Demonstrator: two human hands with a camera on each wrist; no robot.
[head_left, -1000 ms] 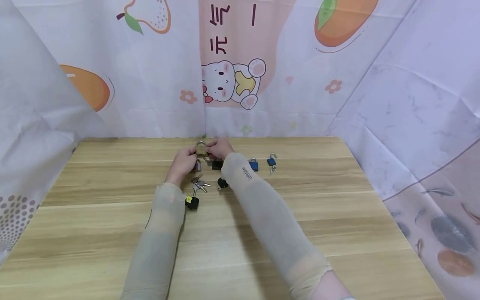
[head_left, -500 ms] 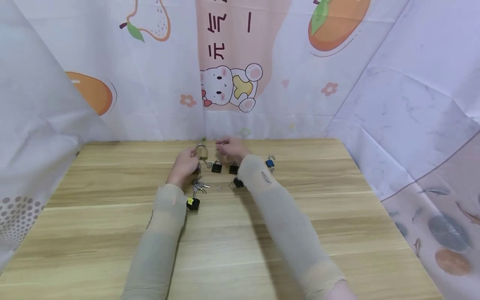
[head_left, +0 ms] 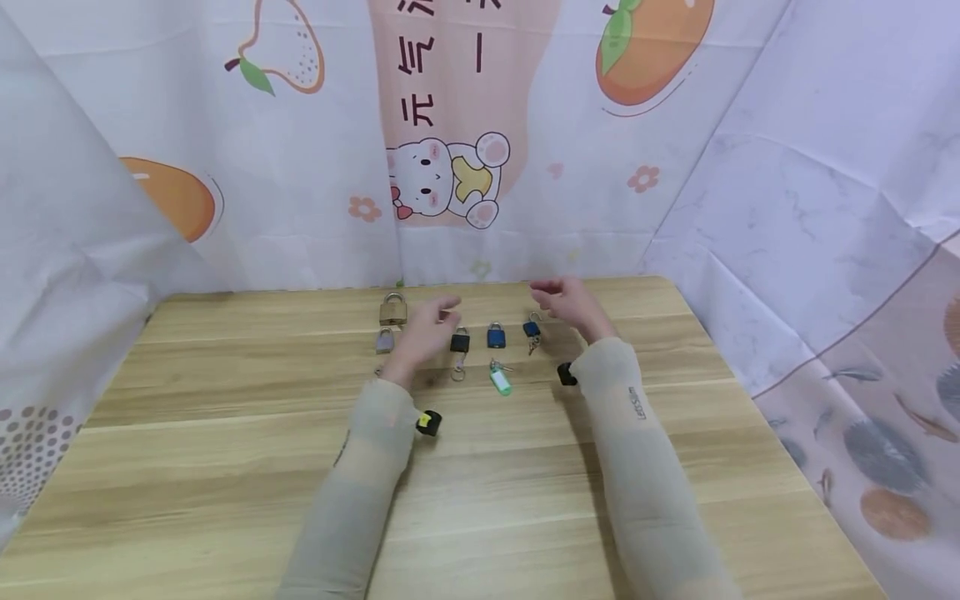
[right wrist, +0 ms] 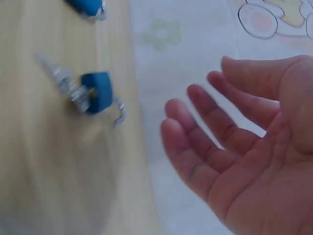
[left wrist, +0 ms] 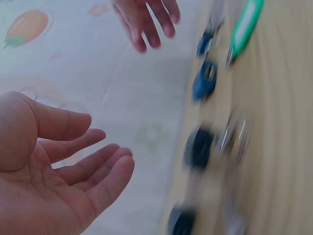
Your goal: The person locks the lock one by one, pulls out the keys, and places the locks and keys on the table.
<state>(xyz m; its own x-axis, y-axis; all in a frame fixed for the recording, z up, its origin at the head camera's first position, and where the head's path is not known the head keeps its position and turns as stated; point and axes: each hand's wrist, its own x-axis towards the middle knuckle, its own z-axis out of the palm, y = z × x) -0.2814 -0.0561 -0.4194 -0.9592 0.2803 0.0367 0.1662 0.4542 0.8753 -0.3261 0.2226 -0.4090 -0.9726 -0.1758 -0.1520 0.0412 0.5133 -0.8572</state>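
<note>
My left hand (head_left: 424, 335) hovers above the row of padlocks with its fingers relaxed and nothing held. Near it are a brass padlock (head_left: 393, 313), a lilac-grey padlock (head_left: 385, 342) and a black padlock (head_left: 460, 342). A second black padlock (left wrist: 182, 221) shows, blurred, in the left wrist view; the left hand hides that spot from the head. Further right lies a blue padlock (head_left: 496, 337). My right hand (head_left: 573, 305), fingers loosely bent and bare, is in the air beside another blue padlock (right wrist: 99, 92), whose shackle is open and which has keys in it.
Toward me from the padlocks lie a green key tag (head_left: 500, 382) with keys and a key ring (head_left: 458, 375). The wooden table (head_left: 510, 517) ends at a printed curtain (head_left: 300, 200) behind. Each wrist carries a small black camera (head_left: 429, 423).
My left hand has left the brass padlock, which stays at the back, and moved right. My right hand has swung further right, uncovering the blue padlock and green key tag.
</note>
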